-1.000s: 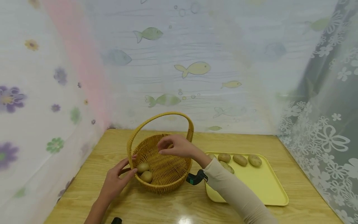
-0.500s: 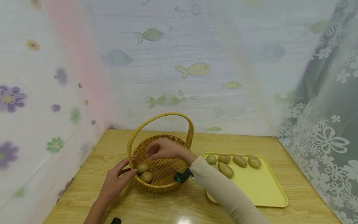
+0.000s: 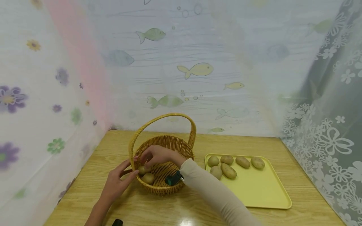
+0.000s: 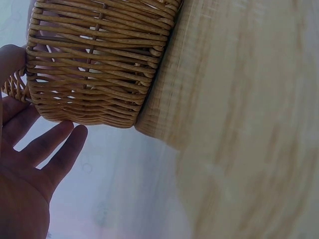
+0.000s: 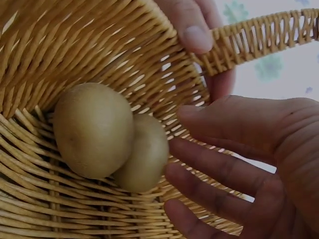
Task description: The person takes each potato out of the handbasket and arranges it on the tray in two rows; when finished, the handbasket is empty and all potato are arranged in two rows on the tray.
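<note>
A round wicker basket with a tall arched handle stands on the table. My left hand grips its left rim at the foot of the handle; in the right wrist view that thumb lies over the rim. Inside, by the left wall, two potatoes lie side by side. My right hand reaches into the basket, its loosely bent fingers beside the farther potato and apart from its thumb. It holds nothing. The left wrist view shows the basket's woven side against the left fingers.
To the right of the basket, a yellow tray carries several potatoes toward its back and left. A small black object sits at the table's front edge. Patterned curtains enclose the back and sides.
My right hand has moved left and down across the basket to the potatoes inside, uncovering more of the tray's potatoes. The left hand and basket have stayed in place.
</note>
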Available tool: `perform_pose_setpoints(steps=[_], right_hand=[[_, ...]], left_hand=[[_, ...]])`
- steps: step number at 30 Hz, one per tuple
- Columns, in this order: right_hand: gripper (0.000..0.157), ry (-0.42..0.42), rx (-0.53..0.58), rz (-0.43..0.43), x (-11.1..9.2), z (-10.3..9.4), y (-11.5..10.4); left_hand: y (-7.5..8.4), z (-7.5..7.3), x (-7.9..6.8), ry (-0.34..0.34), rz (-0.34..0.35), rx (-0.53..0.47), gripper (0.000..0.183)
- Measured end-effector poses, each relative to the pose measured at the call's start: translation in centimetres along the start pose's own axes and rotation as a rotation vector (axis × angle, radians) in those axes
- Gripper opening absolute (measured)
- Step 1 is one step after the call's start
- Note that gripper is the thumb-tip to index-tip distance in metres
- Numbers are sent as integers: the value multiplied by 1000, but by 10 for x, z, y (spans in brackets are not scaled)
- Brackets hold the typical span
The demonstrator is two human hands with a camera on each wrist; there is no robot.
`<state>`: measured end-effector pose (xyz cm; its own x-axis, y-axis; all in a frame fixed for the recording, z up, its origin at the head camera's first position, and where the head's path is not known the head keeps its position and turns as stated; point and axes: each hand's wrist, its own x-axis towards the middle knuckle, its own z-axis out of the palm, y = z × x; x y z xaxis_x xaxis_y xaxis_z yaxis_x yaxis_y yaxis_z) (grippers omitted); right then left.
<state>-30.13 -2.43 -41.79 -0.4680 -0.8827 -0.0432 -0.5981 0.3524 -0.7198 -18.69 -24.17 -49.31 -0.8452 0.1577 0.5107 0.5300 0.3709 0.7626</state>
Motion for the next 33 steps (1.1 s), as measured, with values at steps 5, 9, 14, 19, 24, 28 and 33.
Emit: perform_pose_setpoints(steps=[5,9,14,19,24,28,33], right_hand=[[36,-39,5,48,5,6,5],[37,-87,-66,41,7,9,8],[40,-121,-105,28,7,9,11],[39,-144,-149,-23,7,11,14],[40,-106,-187,6,4,12,19],[44,-100,-199,45,4,11,19],[46,-94,-214,60,3,11,17]], left_hand=[[2,0,-1,1,5,-4,50],[3,-1,-1,3,8,-7,49],[2,0,0,6,3,-5,49],[2,1,1,6,13,-4,48],[0,3,1,7,27,6,50],[0,3,1,11,30,11,50],[1,1,0,10,23,10,50]])
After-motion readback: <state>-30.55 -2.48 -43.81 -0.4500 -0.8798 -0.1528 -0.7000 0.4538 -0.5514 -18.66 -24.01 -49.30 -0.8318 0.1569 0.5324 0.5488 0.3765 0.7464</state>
